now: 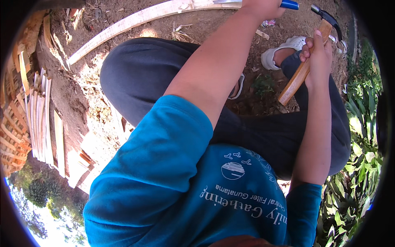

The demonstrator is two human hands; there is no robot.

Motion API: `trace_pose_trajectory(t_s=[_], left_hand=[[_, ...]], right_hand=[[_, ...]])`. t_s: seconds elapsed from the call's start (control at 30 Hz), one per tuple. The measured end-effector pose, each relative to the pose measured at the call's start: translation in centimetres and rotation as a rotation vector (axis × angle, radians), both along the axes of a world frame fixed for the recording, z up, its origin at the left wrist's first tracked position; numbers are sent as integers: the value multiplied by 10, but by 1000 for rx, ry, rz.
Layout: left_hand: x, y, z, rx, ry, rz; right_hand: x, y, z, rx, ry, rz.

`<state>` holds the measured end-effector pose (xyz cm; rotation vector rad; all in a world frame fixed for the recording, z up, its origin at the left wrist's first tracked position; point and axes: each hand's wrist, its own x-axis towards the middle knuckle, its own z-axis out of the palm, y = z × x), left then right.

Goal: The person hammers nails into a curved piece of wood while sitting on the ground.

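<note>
At the top edge, my left hand (pixel 263 9) is closed around a blue-handled tool with a metal blade (pixel 289 5). The blue end sticks out to the right of the fist, and a strip of metal shows to the left, over a long curved wooden strip (pixel 135 21). The frame's edge cuts off part of the hand and tool. My right hand (pixel 317 55) grips a claw hammer (pixel 297 81) high on its wooden handle, close to the dark metal head. The hammer's head points up and its handle end slants down to the left, above my legs.
I sit on bare soil with my legs (pixel 144 74) bent, a white shoe (pixel 269 57) beyond them. Thin wooden slats (pixel 39 119) are stacked at the left, beside woven-looking wood pieces (pixel 14 140). Leafy green plants (pixel 364 164) line the right side.
</note>
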<state>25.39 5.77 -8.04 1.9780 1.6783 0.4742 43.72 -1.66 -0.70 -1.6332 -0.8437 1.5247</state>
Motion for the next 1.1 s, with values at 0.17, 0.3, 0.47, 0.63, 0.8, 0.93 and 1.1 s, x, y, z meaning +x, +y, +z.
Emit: trace_pose_trajectory(t_s=[0.17,0.3,0.47,0.63,0.8,0.93,1.1], left_hand=[[1,1,-9,-23,38,-15],[1,-2,-9,-8,-21,14],[2,-2,-6,-28,12,1],[2,-2,-9,-30,26,4],[0,-3,-10,-60,34,-11],[2,-3,-9,-66,73,-22],[-4,-9,-6,-22,15,-12]], right_hand=[[0,1,-8,9,-29,-18],[1,-1,-8,-75,7,-7],[1,0,-6,-50,7,-37],[2,-1,-11,-41,16,-85],[2,1,-7,-131,29,-5],[-1,0,-6,-102,34,-77],[-1,-1,-8,-125,56,-18]])
